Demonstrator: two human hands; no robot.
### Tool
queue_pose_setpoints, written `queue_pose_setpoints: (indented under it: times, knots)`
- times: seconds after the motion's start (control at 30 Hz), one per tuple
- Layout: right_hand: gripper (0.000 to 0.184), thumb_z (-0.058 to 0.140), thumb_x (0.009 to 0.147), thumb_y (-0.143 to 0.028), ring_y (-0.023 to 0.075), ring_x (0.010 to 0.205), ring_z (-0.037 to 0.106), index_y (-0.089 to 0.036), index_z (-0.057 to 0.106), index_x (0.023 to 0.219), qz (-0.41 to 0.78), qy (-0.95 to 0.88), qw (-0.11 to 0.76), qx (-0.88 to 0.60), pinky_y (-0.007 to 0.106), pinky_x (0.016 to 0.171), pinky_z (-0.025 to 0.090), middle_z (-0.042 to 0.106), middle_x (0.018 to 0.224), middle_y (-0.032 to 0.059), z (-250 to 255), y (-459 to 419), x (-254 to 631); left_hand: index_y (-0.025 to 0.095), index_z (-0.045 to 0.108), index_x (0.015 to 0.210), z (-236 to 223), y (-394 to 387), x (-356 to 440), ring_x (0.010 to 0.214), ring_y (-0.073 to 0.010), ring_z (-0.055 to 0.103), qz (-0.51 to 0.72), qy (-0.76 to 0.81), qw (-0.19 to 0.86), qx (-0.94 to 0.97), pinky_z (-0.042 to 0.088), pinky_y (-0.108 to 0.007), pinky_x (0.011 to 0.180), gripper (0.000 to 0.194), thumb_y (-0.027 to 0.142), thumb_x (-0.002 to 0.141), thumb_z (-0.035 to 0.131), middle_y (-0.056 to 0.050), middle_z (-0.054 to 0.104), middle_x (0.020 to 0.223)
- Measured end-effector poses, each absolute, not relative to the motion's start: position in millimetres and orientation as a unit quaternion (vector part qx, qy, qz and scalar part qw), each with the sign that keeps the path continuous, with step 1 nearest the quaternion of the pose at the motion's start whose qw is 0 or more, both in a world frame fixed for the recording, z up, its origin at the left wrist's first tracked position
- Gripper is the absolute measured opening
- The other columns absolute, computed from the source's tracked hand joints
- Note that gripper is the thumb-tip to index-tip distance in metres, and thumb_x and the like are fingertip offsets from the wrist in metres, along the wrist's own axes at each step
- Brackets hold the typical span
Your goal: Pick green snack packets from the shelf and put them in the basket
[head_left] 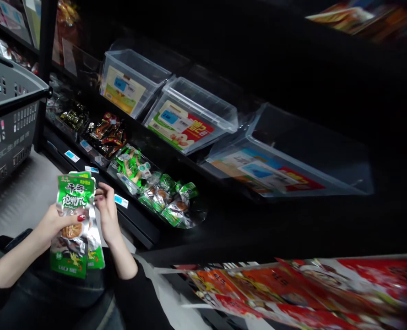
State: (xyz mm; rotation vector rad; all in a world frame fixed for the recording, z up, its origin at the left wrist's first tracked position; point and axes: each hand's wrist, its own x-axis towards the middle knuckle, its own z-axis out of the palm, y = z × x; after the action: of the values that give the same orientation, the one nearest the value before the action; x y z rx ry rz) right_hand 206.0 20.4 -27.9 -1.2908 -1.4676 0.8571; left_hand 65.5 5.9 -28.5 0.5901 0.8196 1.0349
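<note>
My left hand [61,224] is closed on green-and-silver snack packets [71,252], its thumb lying across the front one. At least two packets overlap, the rear one [96,252] showing along the right side. At the upper right edge of these packets, my right hand [107,215] has its fingers bent in and closed on the edge; its thumb is hidden. Similar green packets [177,206] lie in a clear tray on the low shelf, to the right of my hands.
A grey shopping basket [11,123] stands at the left. Clear plastic bins [192,114] with price labels line the shelf above the trays. Dark-wrapped snacks [107,133] and green-wrapped ones [132,165] fill neighbouring trays. Red and orange packages [275,284] hang at lower right.
</note>
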Motion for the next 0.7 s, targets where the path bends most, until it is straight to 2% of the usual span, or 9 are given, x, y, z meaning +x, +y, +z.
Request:
queue_pose_setpoints:
  times: [0.1,0.17,0.3,0.37,0.47,0.57,0.7]
  knots:
    - [0.024,0.056,0.077,-0.042,0.0196,0.084,0.046,-0.023,0.049,0.09,0.219,-0.655,0.478,-0.543,0.034,0.077,0.038,0.046,0.091,0.0037,-15.9,14.2,206.9,0.011,0.068,0.082,-30.3,8.3,64.5,0.065,-0.025,0.069,0.49,0.397,0.727,0.271,0.053,-0.03,0.06,0.038,0.009,0.045,0.079,-0.007,0.074,0.071]
    - [0.019,0.059,0.076,-0.038,0.0193,0.08,0.045,-0.024,0.048,0.081,0.181,-0.666,0.482,-0.539,0.033,0.073,0.036,0.045,0.085,0.002,-10.5,11.3,205.4,0.011,0.067,0.082,-31.9,10.2,63.5,0.064,-0.0242,0.069,0.502,0.418,0.708,0.269,0.054,-0.03,0.06,0.038,0.013,0.046,0.08,-0.007,0.074,0.072]
    - [0.018,0.06,0.076,-0.031,0.0181,0.072,0.044,-0.022,0.048,0.065,0.215,-0.721,0.403,-0.521,0.032,0.071,0.032,0.044,0.068,-0.0016,-8.0,10.9,201.6,0.011,0.065,0.084,-36.0,12.4,62.7,0.068,-0.0223,0.068,0.513,0.457,0.668,0.287,0.053,-0.028,0.062,0.041,0.017,0.047,0.081,-0.007,0.074,0.077]
    - [0.018,0.058,0.077,-0.031,0.0175,0.072,0.044,-0.022,0.05,0.064,0.247,-0.719,0.389,-0.521,0.031,0.069,0.032,0.043,0.068,-0.0015,-9.7,11.7,200.1,0.012,0.064,0.088,-37.4,12.0,63.0,0.072,-0.0225,0.069,0.513,0.447,0.672,0.291,0.053,-0.028,0.064,0.041,0.017,0.05,0.08,-0.007,0.074,0.083]
    - [0.019,0.054,0.08,-0.031,0.0168,0.073,0.045,-0.021,0.052,0.065,0.289,-0.703,0.398,-0.513,0.03,0.067,0.033,0.042,0.072,-0.0005,-13.4,12.5,198.7,0.013,0.062,0.094,-37.8,10.1,63.3,0.077,-0.0239,0.069,0.503,0.397,0.713,0.282,0.053,-0.029,0.067,0.04,0.019,0.057,0.077,-0.008,0.074,0.085]
    - [0.023,0.051,0.082,-0.03,0.016,0.071,0.044,-0.021,0.049,0.061,0.289,-0.686,0.414,-0.524,0.028,0.065,0.032,0.041,0.07,-0.0011,-16.6,12.8,198.0,0.014,0.063,0.094,-37.3,8.1,62.7,0.077,-0.0246,0.069,0.491,0.378,0.751,0.228,0.054,-0.031,0.07,0.036,0.017,0.06,0.075,-0.006,0.074,0.079]
    - [0.021,0.046,0.084,-0.033,0.0152,0.068,0.045,-0.02,0.051,0.069,0.336,-0.603,0.47,-0.55,0.027,0.063,0.034,0.048,0.07,-0.0014,-21.5,14.4,196.9,0.015,0.064,0.1,-40.1,5.4,65.1,0.089,-0.0286,0.067,0.441,0.318,0.833,0.103,0.053,-0.037,0.079,0.035,0.034,0.071,0.066,-0.011,0.074,0.087]
